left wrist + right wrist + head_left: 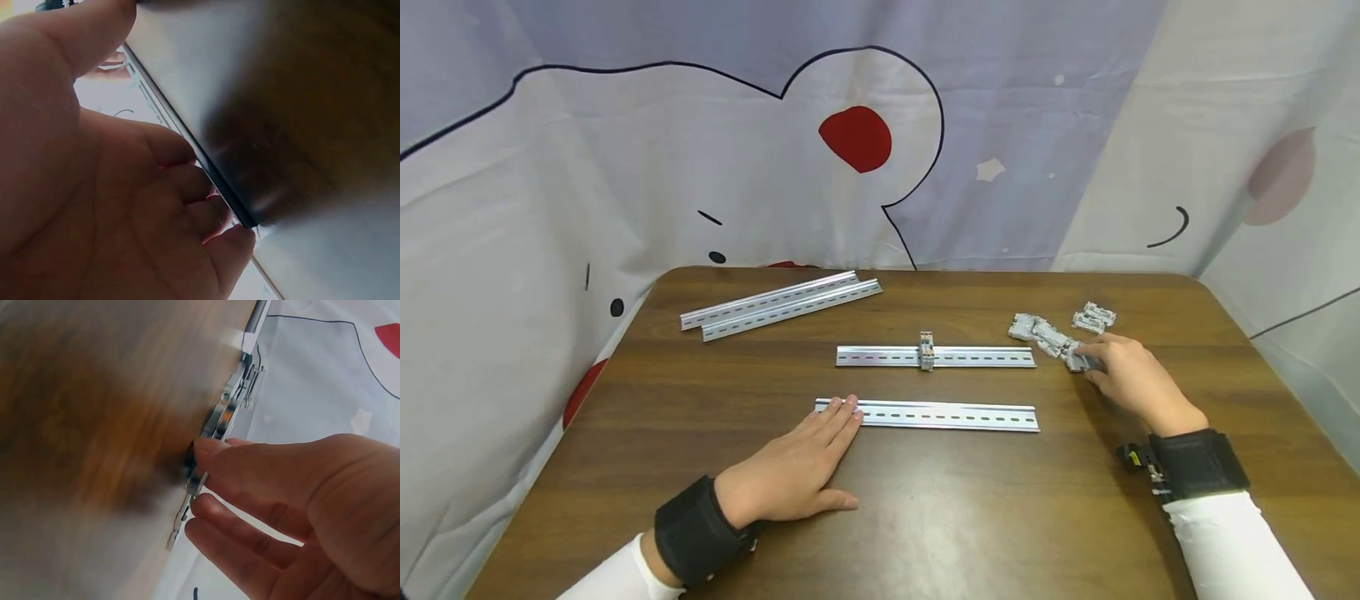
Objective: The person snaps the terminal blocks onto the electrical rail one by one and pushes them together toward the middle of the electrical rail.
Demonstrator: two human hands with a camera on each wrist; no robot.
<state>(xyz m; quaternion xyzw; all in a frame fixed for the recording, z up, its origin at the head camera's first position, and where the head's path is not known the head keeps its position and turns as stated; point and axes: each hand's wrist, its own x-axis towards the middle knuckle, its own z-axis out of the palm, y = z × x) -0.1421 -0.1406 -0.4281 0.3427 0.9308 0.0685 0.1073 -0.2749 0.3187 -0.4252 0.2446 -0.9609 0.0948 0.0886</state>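
My left hand (pixel 790 471) lies flat with straight fingers, their tips resting on the left end of the nearest slotted metal DIN rail (pixel 947 415). In the left wrist view this rail (pixel 215 172) runs along under the fingertips. My right hand (pixel 1138 379) is at the right end of a loose cluster of grey terminal blocks (pixel 1047 335). Thumb and forefinger pinch a terminal block (pixel 195 481) at the near end of the cluster, and they partly hide it. The other fingers of that hand are loosely bent below it.
Behind the nearest rail lies a second DIN rail (pixel 880 357) with a terminal block assembly (pixel 927 352) mounted across it. Two more rails (pixel 790 310) lie side by side at the back left. A few terminal blocks (pixel 1093 317) sit apart at the back right. A printed cloth (pixel 1000 125) hangs behind the wooden table (pixel 925 517).
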